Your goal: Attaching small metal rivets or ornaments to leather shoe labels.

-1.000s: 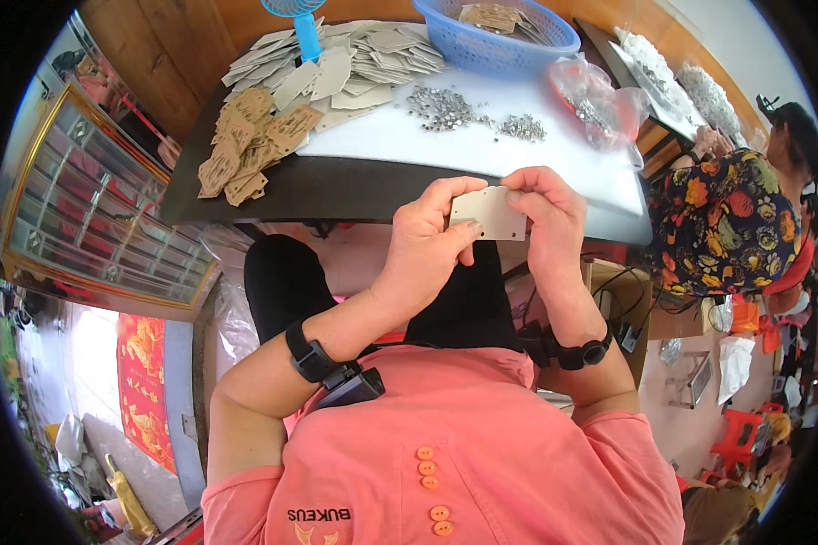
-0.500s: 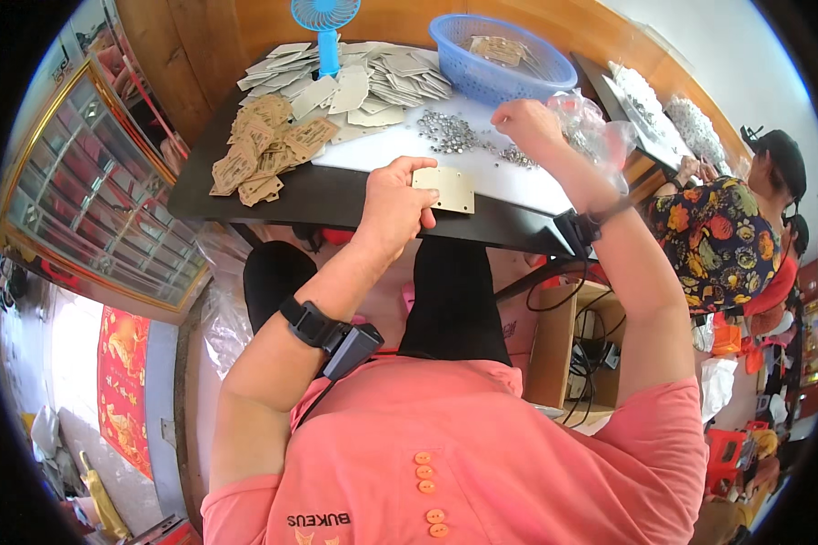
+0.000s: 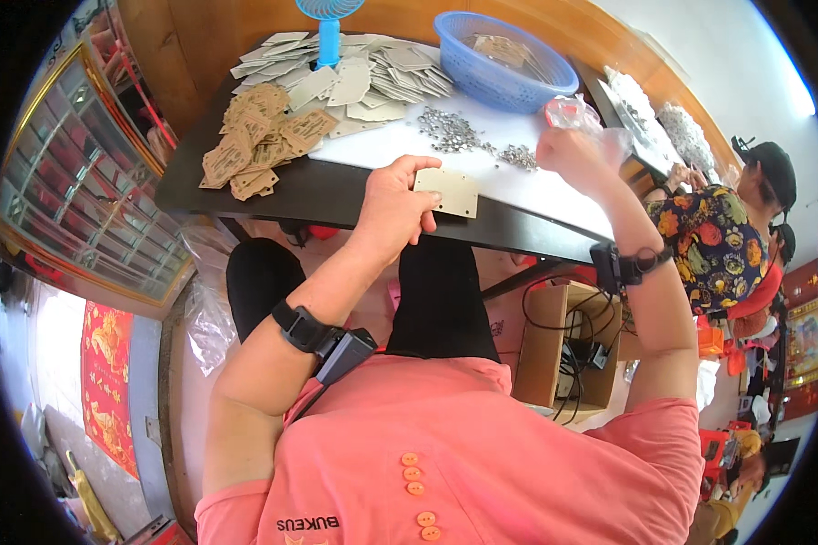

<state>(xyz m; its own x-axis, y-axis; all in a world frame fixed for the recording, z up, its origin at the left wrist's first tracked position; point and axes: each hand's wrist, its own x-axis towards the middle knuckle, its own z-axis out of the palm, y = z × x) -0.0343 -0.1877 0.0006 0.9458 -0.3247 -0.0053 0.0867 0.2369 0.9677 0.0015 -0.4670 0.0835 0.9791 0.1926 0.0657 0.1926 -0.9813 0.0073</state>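
My left hand (image 3: 393, 207) grips a small pale card (image 3: 456, 193) with little holes along its edges, thumb on top, just over the table's front edge. My right hand (image 3: 573, 156) is closed, at the right beside a clear plastic bag (image 3: 614, 143). What its fingers hold, if anything, is hidden. Close to its left lies a small heap of shiny metal pieces (image 3: 519, 156). A larger scatter of similar metal pieces (image 3: 449, 129) spreads farther left on the white sheet (image 3: 373, 156).
Brown printed cards (image 3: 254, 136) are piled at the left, with pale grey cards (image 3: 404, 82) behind. A blue fan (image 3: 328, 41) and a blue plastic basket (image 3: 504, 89) stand at the back. Another person (image 3: 713, 222) sits at the right. An open box (image 3: 554, 354) is below the table.
My right hand has moved right and nearer to me, from above the metal pieces to beside the plastic bag. My left hand keeps its grip on the card, nearly unmoved.
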